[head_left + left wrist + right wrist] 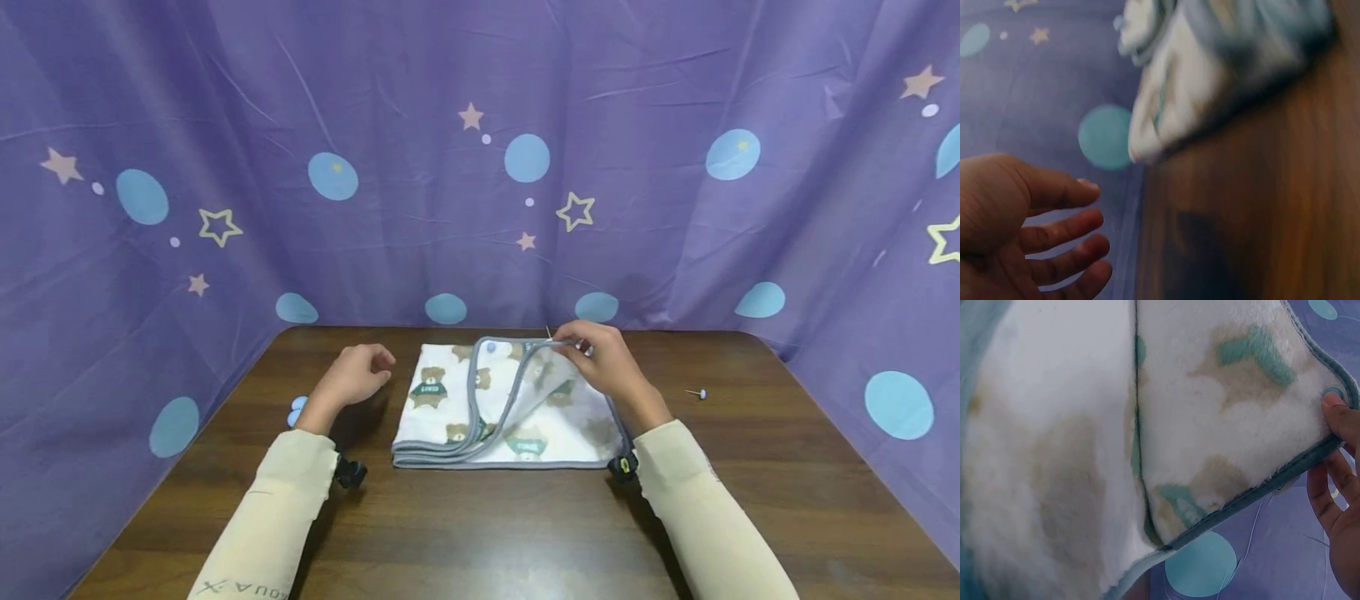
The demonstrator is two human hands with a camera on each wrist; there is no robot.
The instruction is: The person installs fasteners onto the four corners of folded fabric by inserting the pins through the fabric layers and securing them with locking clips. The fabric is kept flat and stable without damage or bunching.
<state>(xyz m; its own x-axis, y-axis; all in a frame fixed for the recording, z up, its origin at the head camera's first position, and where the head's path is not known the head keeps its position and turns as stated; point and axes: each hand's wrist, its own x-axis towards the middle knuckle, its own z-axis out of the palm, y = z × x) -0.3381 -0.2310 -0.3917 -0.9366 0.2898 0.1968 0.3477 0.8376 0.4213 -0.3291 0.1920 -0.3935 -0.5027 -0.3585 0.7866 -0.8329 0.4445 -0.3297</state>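
Observation:
A folded white baby blanket (525, 417) with bear prints and grey-blue edging lies on the table. My right hand (600, 358) pinches its far corner, raising one layer off the others. In the right wrist view, the thumb presses on a blue round pin head (1333, 392) at that corner, beside the blanket's trim (1254, 487). A thin needle point sticks out near those fingertips in the head view. Left of the blanket, my left hand (352, 375) hovers with relaxed fingers and nothing in it. The left wrist view shows that hand (1041, 231) apart from the blurred blanket (1179, 81).
One blue-headed pin (702, 394) lies on the wooden table (495, 533) at the right. Light-blue round pieces (295, 415) sit beside the left wrist, partly hidden. Another blue round head (491, 347) shows on the blanket. A purple curtain (420, 208) hangs behind and along both sides.

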